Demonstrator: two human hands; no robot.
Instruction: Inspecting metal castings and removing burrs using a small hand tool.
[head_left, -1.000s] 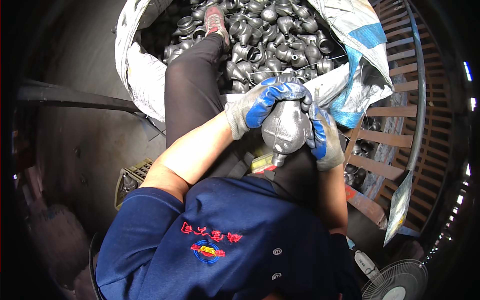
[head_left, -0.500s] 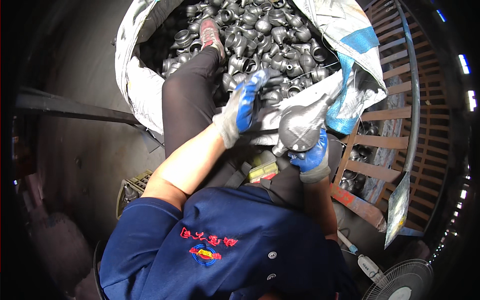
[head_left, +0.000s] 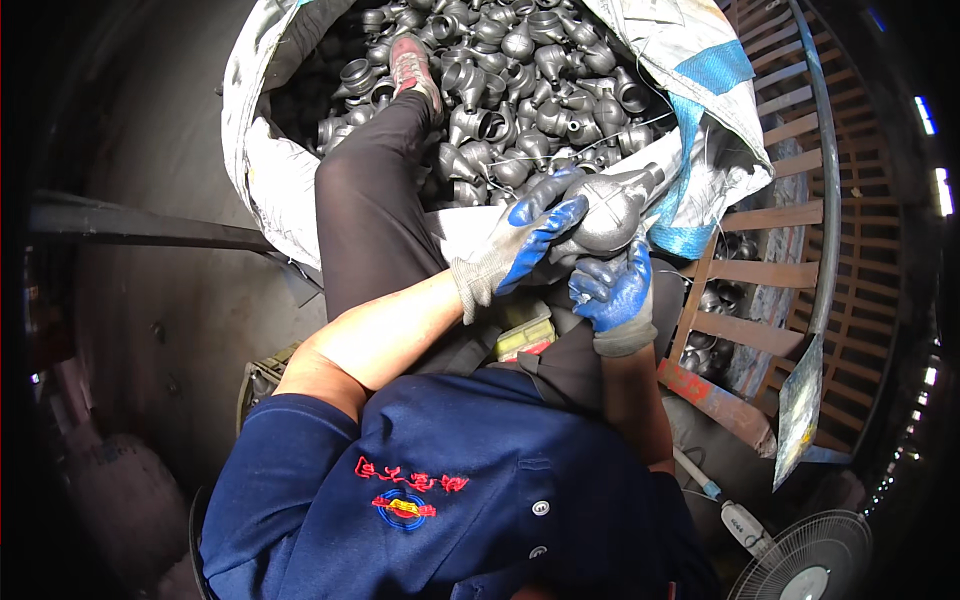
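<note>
A dark grey metal casting (head_left: pixel 612 212), round-bodied with a narrow neck pointing up and right, is held above my lap. My left hand (head_left: pixel 530 235), in a grey and blue coated glove, grips its left side with the fingers wrapped along the body. Just below the casting is my right hand (head_left: pixel 615 292), gloved the same way, its fingers curled closed near the casting's lower edge. Whatever lies inside those fingers is hidden. Beyond both hands, a large white bulk bag (head_left: pixel 285 185) stands open, filled with many similar castings (head_left: pixel 520 90).
My foot in a reddish shoe (head_left: pixel 412 70) rests on the castings in the bag. Slatted brown racking (head_left: pixel 760 275) stands at the right, with more castings behind its slats. A fan (head_left: pixel 805 570) sits at lower right, a yellow box (head_left: pixel 525 338) between my legs, a metal bar (head_left: pixel 150 225) at left.
My left hand has moved from open beside the casting to gripping its left side. The casting has risen slightly rightward, and my right hand has curled beneath it.
</note>
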